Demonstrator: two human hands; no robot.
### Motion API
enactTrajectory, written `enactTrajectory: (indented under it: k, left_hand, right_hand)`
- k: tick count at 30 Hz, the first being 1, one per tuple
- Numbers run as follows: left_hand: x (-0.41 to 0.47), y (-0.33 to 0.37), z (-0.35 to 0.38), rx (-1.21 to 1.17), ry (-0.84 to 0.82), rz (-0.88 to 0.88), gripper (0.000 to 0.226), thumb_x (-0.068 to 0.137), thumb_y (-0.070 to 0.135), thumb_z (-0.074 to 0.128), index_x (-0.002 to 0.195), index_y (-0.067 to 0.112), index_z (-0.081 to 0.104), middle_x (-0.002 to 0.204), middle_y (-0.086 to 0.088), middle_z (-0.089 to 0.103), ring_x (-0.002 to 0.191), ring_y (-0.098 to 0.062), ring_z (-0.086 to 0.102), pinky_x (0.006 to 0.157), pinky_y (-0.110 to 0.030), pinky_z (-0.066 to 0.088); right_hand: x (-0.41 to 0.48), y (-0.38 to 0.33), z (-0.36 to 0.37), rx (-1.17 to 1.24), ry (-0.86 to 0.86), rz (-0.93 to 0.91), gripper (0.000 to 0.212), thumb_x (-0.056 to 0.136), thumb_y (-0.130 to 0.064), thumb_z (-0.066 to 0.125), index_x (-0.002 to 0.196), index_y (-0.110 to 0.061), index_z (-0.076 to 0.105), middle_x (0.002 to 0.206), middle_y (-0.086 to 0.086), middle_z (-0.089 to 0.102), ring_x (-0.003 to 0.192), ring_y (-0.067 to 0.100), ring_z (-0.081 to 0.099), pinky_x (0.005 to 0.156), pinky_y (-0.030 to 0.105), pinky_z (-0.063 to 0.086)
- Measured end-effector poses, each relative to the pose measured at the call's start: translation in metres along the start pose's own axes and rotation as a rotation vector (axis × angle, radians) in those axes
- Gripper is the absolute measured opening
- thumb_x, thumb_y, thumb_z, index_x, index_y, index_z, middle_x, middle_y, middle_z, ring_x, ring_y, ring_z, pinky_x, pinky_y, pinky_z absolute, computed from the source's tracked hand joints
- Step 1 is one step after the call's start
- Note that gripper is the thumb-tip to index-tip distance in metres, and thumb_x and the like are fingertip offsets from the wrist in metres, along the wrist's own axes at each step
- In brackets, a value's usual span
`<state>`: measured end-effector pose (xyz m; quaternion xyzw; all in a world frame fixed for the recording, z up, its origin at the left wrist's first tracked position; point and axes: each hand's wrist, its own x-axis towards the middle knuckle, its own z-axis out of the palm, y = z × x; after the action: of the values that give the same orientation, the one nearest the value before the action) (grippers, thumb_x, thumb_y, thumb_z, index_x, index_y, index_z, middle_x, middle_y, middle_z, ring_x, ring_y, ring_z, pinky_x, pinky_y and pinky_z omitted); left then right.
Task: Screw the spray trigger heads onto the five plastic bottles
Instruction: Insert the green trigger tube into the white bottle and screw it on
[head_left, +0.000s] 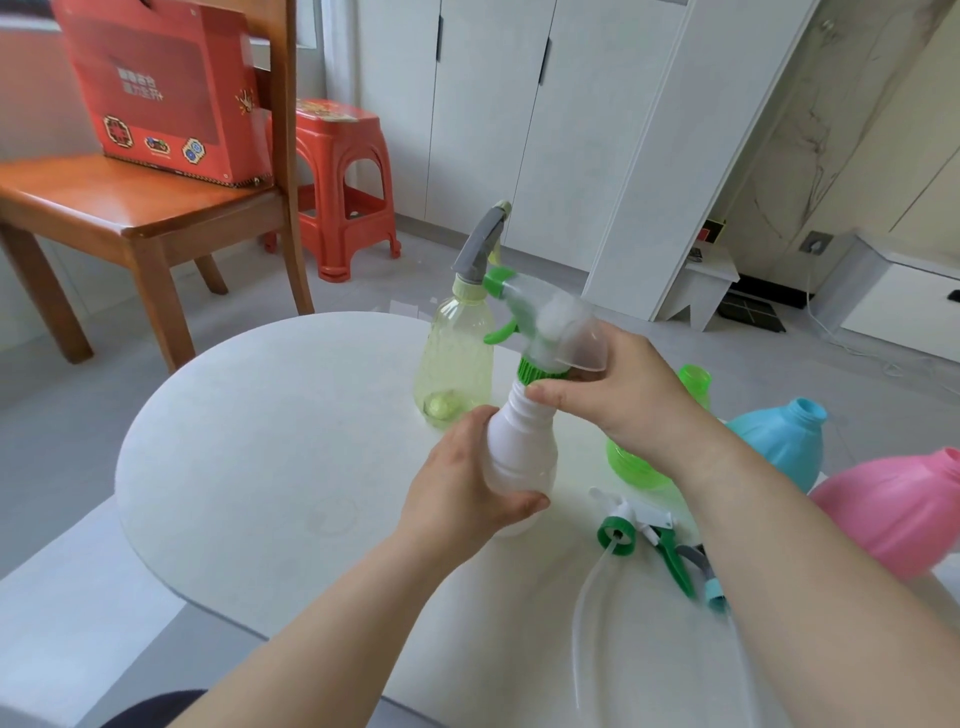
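the left hand (467, 483) wraps around the body of a white bottle (522, 457), holding it tilted above the round white surface (270, 441). the right hand (618, 400) pinches at the bottle's neck just under the green collar (540, 370) of a clear and green trigger head (545, 322) that sits on top of the bottle, nozzle pointing away and to the left.

behind the held bottle a pale yellow-green bottle (457, 364) stands upright on the surface with a grey trigger head (480, 244) already on it. to the right, partly hidden by the right forearm, a bright green bottle (693, 382) shows its open neck. beside it a blue bottle (784, 441) and a pink bottle (904, 509) also have open necks, both leaning; whether they lie flat i cannot tell.

near the front right of the surface a loose green and white trigger head (634, 530) lies on its side with its clear tube (587, 597) trailing toward the viewer. just beside it lies another loose head with grey and teal parts (709, 579), mostly hidden by the right arm.

off the surface, a wooden chair (130, 208) carries a red box (166, 88), with a red plastic stool (343, 182) behind it.
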<state>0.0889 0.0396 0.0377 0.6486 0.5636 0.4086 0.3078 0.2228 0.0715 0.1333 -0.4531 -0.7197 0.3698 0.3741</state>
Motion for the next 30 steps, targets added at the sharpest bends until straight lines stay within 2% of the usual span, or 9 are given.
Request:
enactTrajectory:
  k: [4,7,9,12,14,18,21,25,30]
  left_hand:
    - [0.001,-0.005,-0.001,-0.001,-0.032,-0.003,0.075,0.059,0.035,0.077,0.121,0.033,0.035,0.106,0.015,0.044,0.099,-0.010,0.044,0.079,-0.026,0.037]
    - [0.004,-0.010,-0.010,-0.116,-0.184,0.006,0.080,0.055,0.036,0.074,0.123,0.040,0.032,0.111,0.020,0.042,0.103,-0.003,0.042,0.076,-0.003,0.035]
    - [0.006,-0.011,-0.015,-0.241,-0.242,-0.019,0.071,0.054,0.032,0.069,0.114,0.049,0.033,0.113,0.023,0.046,0.106,-0.002,0.045,0.073,0.003,0.036]
    - [0.008,-0.014,-0.008,-0.295,-0.138,-0.021,0.066,0.058,0.028,0.076,0.108,0.049,0.038,0.109,0.021,0.052,0.106,-0.006,0.049,0.073,-0.001,0.037]
    - [0.007,-0.013,0.002,-0.199,-0.026,-0.027,0.071,0.060,0.028,0.079,0.118,0.037,0.039,0.111,0.015,0.050,0.106,-0.008,0.046,0.078,-0.015,0.036]
    - [0.002,-0.006,0.018,-0.034,0.144,-0.020,0.081,0.056,0.031,0.079,0.124,0.022,0.036,0.109,0.013,0.040,0.111,-0.014,0.040,0.085,-0.024,0.032]
    - [0.003,-0.005,0.018,-0.017,0.071,0.025,0.089,0.059,0.029,0.078,0.132,0.019,0.029,0.124,0.006,0.038,0.121,-0.014,0.032,0.096,-0.021,0.027]
    - [0.009,-0.008,0.004,-0.160,-0.172,0.001,0.092,0.069,0.019,0.071,0.141,0.025,0.014,0.147,0.004,0.023,0.134,-0.011,0.023,0.108,-0.026,0.025]
    - [0.012,-0.009,-0.002,-0.111,-0.153,0.003,0.087,0.068,0.023,0.074,0.138,0.027,0.024,0.137,0.005,0.043,0.122,-0.012,0.040,0.095,-0.025,0.035]
  right_hand:
    - [-0.002,0.001,0.003,0.007,0.044,0.011,0.023,0.066,-0.012,0.073,0.074,-0.027,0.057,0.072,-0.011,0.062,0.063,-0.004,0.057,0.058,0.008,0.044]
    - [-0.005,0.004,0.011,0.018,0.126,0.036,0.025,0.065,-0.017,0.072,0.085,-0.022,0.057,0.078,-0.009,0.061,0.071,0.003,0.057,0.061,0.013,0.046]
    - [-0.003,0.004,0.014,0.029,0.140,0.064,0.032,0.067,-0.018,0.071,0.094,-0.018,0.055,0.083,-0.007,0.060,0.077,0.006,0.056,0.067,0.020,0.045]
    - [0.000,0.001,0.016,0.035,0.114,0.063,0.019,0.072,-0.016,0.067,0.087,-0.022,0.056,0.079,-0.010,0.060,0.074,0.002,0.055,0.063,0.009,0.044]
    - [0.001,0.001,0.018,0.028,0.123,0.068,0.015,0.073,-0.016,0.067,0.077,-0.025,0.056,0.074,-0.011,0.060,0.070,0.001,0.055,0.056,0.004,0.040]
    - [-0.001,0.008,0.027,0.009,0.283,0.090,0.026,0.068,-0.022,0.071,0.086,-0.012,0.056,0.080,0.000,0.062,0.069,0.009,0.056,0.062,0.018,0.044]
    - [-0.001,0.013,0.031,0.081,0.324,0.153,0.039,0.068,-0.028,0.071,0.095,-0.010,0.050,0.098,0.008,0.064,0.084,0.017,0.061,0.074,0.029,0.047]
    - [-0.004,0.017,0.030,0.104,0.221,0.131,0.022,0.075,-0.028,0.065,0.086,-0.027,0.046,0.099,-0.001,0.063,0.084,0.006,0.058,0.074,0.017,0.044]
    - [-0.011,0.020,0.027,0.219,0.127,0.017,0.013,0.083,-0.017,0.056,0.085,-0.030,0.052,0.083,-0.014,0.057,0.069,-0.014,0.054,0.066,0.002,0.041]
